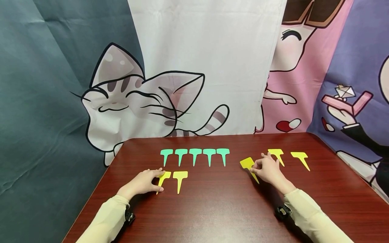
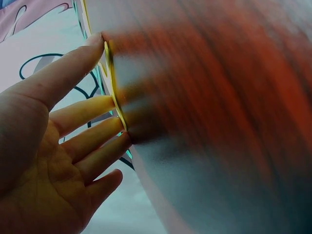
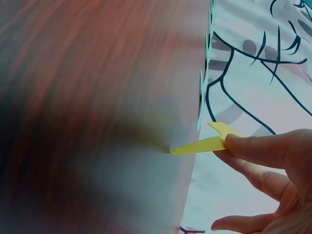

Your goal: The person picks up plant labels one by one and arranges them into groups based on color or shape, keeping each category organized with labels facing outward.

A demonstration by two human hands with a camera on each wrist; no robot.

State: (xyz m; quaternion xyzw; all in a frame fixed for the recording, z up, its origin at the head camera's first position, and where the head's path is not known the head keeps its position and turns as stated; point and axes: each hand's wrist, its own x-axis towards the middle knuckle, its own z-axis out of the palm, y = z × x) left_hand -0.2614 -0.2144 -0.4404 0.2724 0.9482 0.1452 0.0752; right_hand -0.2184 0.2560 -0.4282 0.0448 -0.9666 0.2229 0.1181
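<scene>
On the left of the table, my left hand (image 1: pixel 143 182) touches a yellow T-shaped plant label (image 1: pixel 165 175) lying flat. In the left wrist view its thumb and extended fingertips rest along that label's edge (image 2: pixel 113 80). A second yellow label (image 1: pixel 180 179) lies just to its right. My right hand (image 1: pixel 268 170) pinches another yellow plant label (image 1: pixel 247 162) between thumb and finger. The right wrist view shows this label (image 3: pixel 200 146) tilted, its pointed stem toward the tabletop; whether the tip touches cannot be told.
Several green plant labels (image 1: pixel 195 156) lie in a row toward the table's back edge. Two more yellow labels, one (image 1: pixel 276 154) just behind my right hand and one (image 1: pixel 300 158) farther right, lie on the brown table (image 1: pixel 206 216). A printed cloth (image 1: pixel 209 37) hangs behind.
</scene>
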